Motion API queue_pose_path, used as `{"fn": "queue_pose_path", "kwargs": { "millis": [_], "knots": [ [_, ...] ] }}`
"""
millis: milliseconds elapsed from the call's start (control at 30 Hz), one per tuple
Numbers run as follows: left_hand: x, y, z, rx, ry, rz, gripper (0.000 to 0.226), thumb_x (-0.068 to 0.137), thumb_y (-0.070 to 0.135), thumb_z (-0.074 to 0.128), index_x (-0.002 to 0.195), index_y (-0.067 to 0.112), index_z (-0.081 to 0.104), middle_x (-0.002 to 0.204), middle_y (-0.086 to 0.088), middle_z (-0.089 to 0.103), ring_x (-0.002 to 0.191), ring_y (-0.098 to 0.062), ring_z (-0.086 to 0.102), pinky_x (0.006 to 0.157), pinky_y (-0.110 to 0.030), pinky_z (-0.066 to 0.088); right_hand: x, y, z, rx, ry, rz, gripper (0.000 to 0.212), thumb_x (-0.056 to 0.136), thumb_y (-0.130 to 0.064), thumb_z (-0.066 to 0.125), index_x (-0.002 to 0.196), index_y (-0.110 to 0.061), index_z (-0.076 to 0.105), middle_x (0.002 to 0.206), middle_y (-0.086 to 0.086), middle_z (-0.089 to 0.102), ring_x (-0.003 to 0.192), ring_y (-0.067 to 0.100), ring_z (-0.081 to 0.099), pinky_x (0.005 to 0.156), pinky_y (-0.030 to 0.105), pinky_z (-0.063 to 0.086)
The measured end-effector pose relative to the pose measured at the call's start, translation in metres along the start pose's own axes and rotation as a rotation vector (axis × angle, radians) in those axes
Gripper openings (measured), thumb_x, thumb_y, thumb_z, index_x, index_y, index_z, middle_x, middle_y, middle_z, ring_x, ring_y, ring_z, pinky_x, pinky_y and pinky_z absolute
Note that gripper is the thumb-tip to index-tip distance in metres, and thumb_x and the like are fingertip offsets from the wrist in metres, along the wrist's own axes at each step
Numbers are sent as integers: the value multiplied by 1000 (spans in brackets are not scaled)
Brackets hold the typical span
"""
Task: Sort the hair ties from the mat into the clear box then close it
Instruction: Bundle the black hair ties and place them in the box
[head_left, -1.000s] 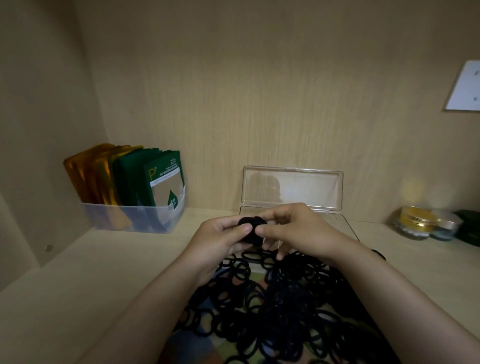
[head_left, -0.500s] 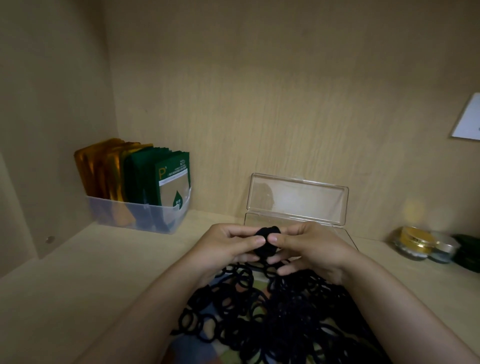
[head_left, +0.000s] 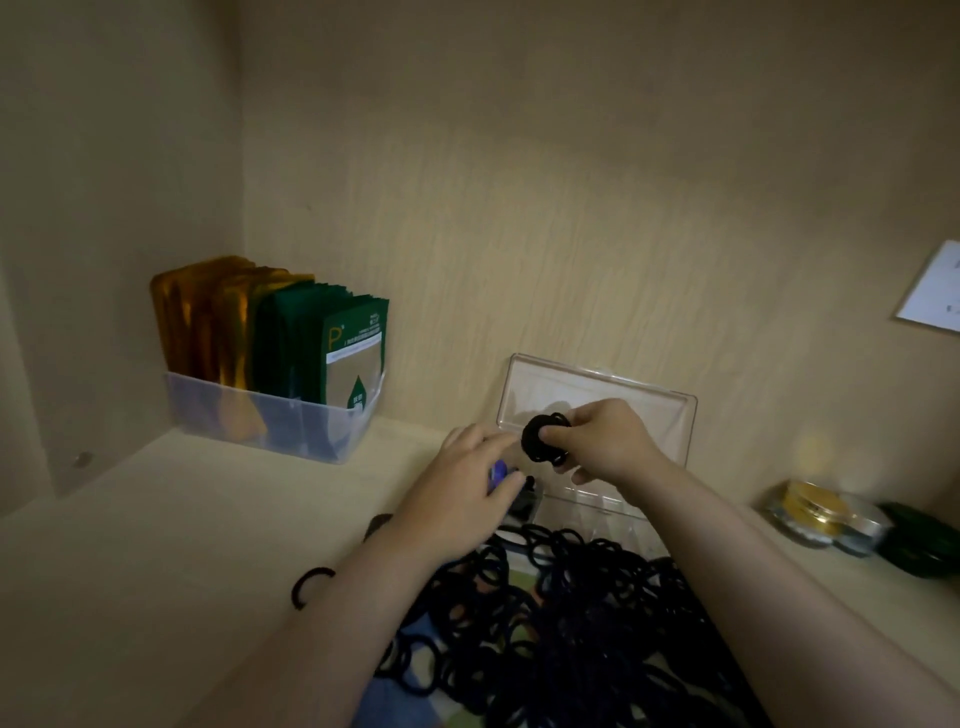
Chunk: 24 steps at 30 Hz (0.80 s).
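Observation:
A heap of black hair ties (head_left: 571, 623) covers a colourful mat (head_left: 415, 696) at the front of the shelf. Behind it stands the clear box (head_left: 597, 512), its lid (head_left: 613, 387) upright against the back wall. My right hand (head_left: 608, 441) pinches a bundle of black hair ties (head_left: 540, 439) in front of the lid, above the box. My left hand (head_left: 462, 488) hovers just left of the box with relaxed fingers, apart from the bundle; a small purple patch shows by its fingertips. One stray hair tie (head_left: 311, 584) lies on the shelf, left of my forearm.
A translucent bin (head_left: 270, 423) of gold and green sachets stands at the back left by the side wall. At the right sit a gold-lidded jar (head_left: 810, 512) and a dark green object (head_left: 919, 540). A white card (head_left: 935, 296) hangs on the back wall.
My left hand has let go of the bundle and dropped a little left. My right hand alone has carried the bundle back over the box. The camera has tilted and moved closer.

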<state>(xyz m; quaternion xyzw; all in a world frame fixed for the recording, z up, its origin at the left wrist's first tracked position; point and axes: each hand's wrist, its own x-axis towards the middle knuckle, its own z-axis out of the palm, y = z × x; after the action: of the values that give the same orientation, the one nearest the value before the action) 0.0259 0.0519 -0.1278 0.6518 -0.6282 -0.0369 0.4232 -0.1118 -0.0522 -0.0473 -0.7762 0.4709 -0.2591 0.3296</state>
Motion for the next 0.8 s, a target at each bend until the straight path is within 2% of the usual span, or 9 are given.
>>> {"fn": "queue_pose_path", "kwargs": {
  "millis": [133,267,367,433,500,633,733,800],
  "knots": [
    [0,-5,5,-56,-47,-38,60,98,39,53,152,29,27,151,15,34,139,-3,27,107,-17,22,20,-5,15,-322,10,-20,24,82,-25,76,79,-2,74,67,12,73,47,18,62,49,28,54],
    [1,-9,8,-20,-35,2,59,98,40,52,152,31,29,150,15,35,139,-4,27,107,-18,24,29,-11,24,-580,-11,-64,28,76,-32,76,66,-9,64,58,2,57,56,18,56,46,24,37],
    [1,-12,12,9,-46,17,56,98,44,50,150,33,33,147,18,33,137,-2,24,107,-19,27,29,-14,35,-793,-70,-57,14,80,-27,66,80,-13,61,74,0,59,69,19,58,55,23,38],
    [1,-14,14,33,-67,7,55,97,48,49,148,32,37,150,17,29,139,-1,19,112,-27,31,30,-12,42,-870,-117,-55,12,83,-23,63,88,-14,58,84,1,59,77,21,58,64,26,43],
    [1,-16,15,47,-82,-3,54,96,50,48,147,32,40,152,17,26,141,-1,16,114,-33,33,31,-11,41,-869,-157,-59,9,83,-22,61,86,-14,59,82,1,60,79,22,59,64,27,43],
    [2,-14,14,45,-85,16,50,98,47,48,145,36,40,151,16,25,140,-3,17,114,-31,31,33,-9,23,-706,-293,-81,19,82,-23,66,86,-7,75,77,6,66,75,22,61,62,27,44],
    [1,-14,14,39,-82,13,50,98,47,48,146,36,39,152,16,25,141,-3,17,114,-29,29,24,-8,8,-600,-301,-153,23,88,-27,67,104,-15,77,101,3,73,95,21,65,79,28,48],
    [1,-15,15,32,-79,9,52,97,48,49,147,35,39,151,17,26,141,-3,17,113,-27,27,12,-4,2,-605,-228,-254,29,92,-25,60,118,-20,72,115,-6,66,110,16,61,89,24,44]
  ]
}}
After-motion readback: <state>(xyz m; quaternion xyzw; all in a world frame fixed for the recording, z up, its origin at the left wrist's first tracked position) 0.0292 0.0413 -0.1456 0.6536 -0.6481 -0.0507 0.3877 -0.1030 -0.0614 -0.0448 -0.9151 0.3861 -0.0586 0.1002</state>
